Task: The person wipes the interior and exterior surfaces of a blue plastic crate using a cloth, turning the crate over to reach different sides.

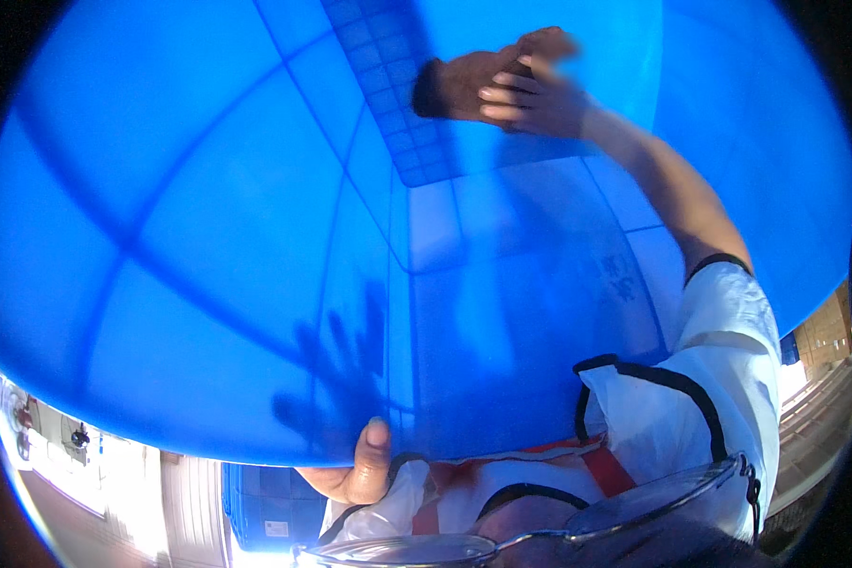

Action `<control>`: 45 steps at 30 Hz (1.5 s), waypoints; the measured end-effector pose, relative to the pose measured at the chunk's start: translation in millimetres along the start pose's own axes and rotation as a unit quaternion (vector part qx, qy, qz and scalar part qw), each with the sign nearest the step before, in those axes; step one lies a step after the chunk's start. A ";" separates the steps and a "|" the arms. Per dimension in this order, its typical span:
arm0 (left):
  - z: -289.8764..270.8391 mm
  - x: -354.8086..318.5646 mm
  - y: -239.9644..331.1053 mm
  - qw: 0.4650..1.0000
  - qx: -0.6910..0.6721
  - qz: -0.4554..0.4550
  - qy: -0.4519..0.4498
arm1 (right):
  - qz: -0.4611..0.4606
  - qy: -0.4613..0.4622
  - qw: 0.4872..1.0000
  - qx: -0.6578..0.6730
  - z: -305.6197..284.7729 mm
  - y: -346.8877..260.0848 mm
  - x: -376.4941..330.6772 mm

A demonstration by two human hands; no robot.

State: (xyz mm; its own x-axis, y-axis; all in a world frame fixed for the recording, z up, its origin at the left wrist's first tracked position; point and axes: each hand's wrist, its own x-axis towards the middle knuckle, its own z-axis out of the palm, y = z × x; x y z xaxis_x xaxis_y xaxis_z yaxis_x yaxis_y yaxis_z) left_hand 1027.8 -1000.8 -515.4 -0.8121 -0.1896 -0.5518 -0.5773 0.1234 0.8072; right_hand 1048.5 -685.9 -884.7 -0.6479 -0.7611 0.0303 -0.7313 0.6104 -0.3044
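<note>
A large blue plastic bin [208, 208] with thin, light-passing walls fills most of the view, and I look down into it. My left hand [350, 478] grips its near rim, thumb on the inside. The fingers are outside the wall and show through it as a spread, dark shadow. Deep inside, my right hand [544, 104] is closed on a brown cloth [466, 83], which lies bunched against the bin's inner surface beside a darker gridded strip [388, 85]. The hand's outer edge is slightly blurred.
Below the rim at lower left stands another blue container [270, 502] with a small white label. A bright window [71, 464] lies further left. At the far right are brown boxes or panels [824, 327], partly cut off by the picture's rim.
</note>
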 end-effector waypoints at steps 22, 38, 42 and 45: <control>6.3 9.6 -5.8 0.992 -0.056 0.028 -0.107 | 0.003 -0.039 0.941 -0.337 81.1 -122.3 91.0; 23.2 10.7 15.5 0.995 -0.089 0.033 -0.017 | 0.011 -0.068 0.998 0.003 -4.5 -113.5 106.1; 33.7 16.6 33.6 0.996 -0.085 0.030 -0.016 | -0.048 -0.057 0.989 0.126 -6.3 -104.7 109.5; 53.0 33.9 9.3 0.998 -0.046 0.030 -0.026 | -0.027 -0.029 0.997 0.064 25.0 -90.0 98.9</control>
State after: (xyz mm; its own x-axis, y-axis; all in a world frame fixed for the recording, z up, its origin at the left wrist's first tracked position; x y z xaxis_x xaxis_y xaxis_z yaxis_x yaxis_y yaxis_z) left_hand 990.4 -954.4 -537.7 -0.8498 -0.1336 -0.5099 -0.5190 0.0425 0.8537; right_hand 1055.6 -821.6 -878.2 -0.5919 -0.8060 -0.0047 -0.7291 0.5378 -0.4233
